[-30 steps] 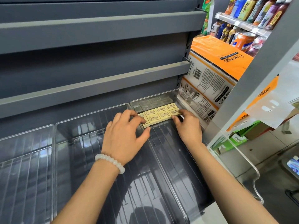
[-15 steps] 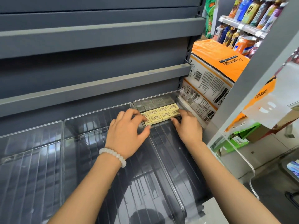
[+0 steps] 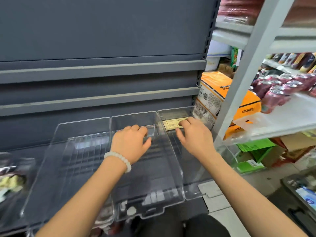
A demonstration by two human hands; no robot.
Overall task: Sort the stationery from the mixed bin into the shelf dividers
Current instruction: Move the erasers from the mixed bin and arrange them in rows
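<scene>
Clear plastic shelf dividers run across the lower half of the frame, and at the far lower left a dark bag or bin point(image 3: 10, 178) with pale, blurred contents sits beside them; what it holds cannot be made out. The left divider tray point(image 3: 56, 151) holds nothing that can be seen. Over the middle divider tray point(image 3: 164, 185) hangs the left hand point(image 3: 130, 142), a white bead bracelet point(image 3: 119, 159) on its wrist, fingers loosely curled and thumb spread, its grip holding nothing. Right of it, in the right divider tray point(image 3: 191, 194), a row of small yellow eraser-like blocks point(image 3: 171, 124) lies against the back wall, just right of frame centre. The right hand point(image 3: 195, 135) rests its fingertips on the top of the row, fingers fairly straight, pressing rather than pinching. These blocks look light, stiff and wrapped in paper sleeves, so they should slide easily on smooth plastic; squeezing the row from both ends or nudging its front edge seems the safest hold. At upper right, orange-and-white cartons point(image 3: 227, 100) and a white shelf point(image 3: 290, 113) of red cans point(image 3: 277, 94) stand apart.
</scene>
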